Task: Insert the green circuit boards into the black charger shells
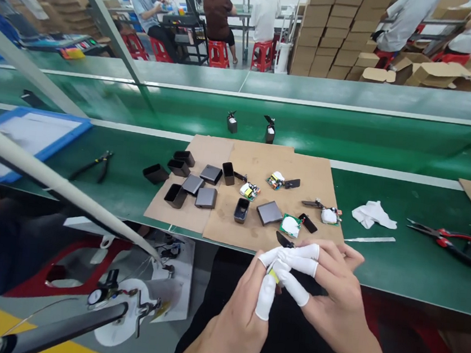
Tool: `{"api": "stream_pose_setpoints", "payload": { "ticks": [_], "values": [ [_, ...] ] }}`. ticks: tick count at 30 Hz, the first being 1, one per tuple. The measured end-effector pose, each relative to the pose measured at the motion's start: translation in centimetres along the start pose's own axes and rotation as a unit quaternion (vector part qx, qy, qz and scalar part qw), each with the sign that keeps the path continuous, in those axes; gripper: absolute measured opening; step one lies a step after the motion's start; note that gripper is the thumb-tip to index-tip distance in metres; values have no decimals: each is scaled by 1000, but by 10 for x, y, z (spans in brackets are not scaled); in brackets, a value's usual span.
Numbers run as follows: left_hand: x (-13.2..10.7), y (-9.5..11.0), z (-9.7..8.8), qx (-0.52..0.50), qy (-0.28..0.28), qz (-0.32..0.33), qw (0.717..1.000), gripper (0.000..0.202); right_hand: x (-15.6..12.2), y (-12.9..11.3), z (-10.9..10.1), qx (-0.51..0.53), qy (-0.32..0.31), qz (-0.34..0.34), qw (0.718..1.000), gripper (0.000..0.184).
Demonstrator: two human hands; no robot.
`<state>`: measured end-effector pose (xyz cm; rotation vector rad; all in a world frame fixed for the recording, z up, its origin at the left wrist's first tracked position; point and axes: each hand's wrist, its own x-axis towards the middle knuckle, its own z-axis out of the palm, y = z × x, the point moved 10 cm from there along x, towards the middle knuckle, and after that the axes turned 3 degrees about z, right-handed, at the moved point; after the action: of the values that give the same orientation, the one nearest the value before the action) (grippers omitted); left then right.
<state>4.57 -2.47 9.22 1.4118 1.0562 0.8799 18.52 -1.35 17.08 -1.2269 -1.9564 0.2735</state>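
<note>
Pinching a small yellow-tinted part (272,274) between white finger cots, both hands meet just off the near edge of the green bench (400,257). Left hand (240,319): thumb and forefinger narrow, closed onto the part from 7 o'clock. Right hand (332,295): cot-covered fingertips closed on the same part from 3 o'clock, remaining fingers curled loosely. The part is mostly hidden by the fingers; its type cannot be told. At 12 o'clock from the hands, touching the thumb area, a dark flat piece (284,240) overhangs the edge of the cardboard sheet (257,167). On that sheet: a white-topped circuit board (290,226) just above the hands, a grey square lid (269,212) at 11 o'clock, open black housings (176,195) farther toward 10 o'clock. At 2 o'clock from the hands a white cloth (373,215) lies on the bench; red-handled pliers (449,240) well apart at 3 o'clock; black pliers (92,165) far toward 9 o'clock.
</note>
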Motion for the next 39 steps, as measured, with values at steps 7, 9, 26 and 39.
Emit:
{"api": "stream_pose_setpoints", "payload": {
  "ticks": [7, 9, 26, 39],
  "values": [
    [-4, 2, 11, -203, -52, -13, 978, 64, 1, 2, 5, 76, -9, -42, 996, 23],
    [-3, -5, 17, -240, -60, -18, 969, 67, -1, 2, 7, 79, -6, -51, 995, 26],
    [8, -7, 33, -343, -74, 12, 936, 49, -5, 10, -8, 59, -32, 6, 998, 28],
    [-1, -7, 34, -234, -58, -10, 971, 51, -5, 3, -12, 97, -11, -15, 995, 30]
  ]
}}
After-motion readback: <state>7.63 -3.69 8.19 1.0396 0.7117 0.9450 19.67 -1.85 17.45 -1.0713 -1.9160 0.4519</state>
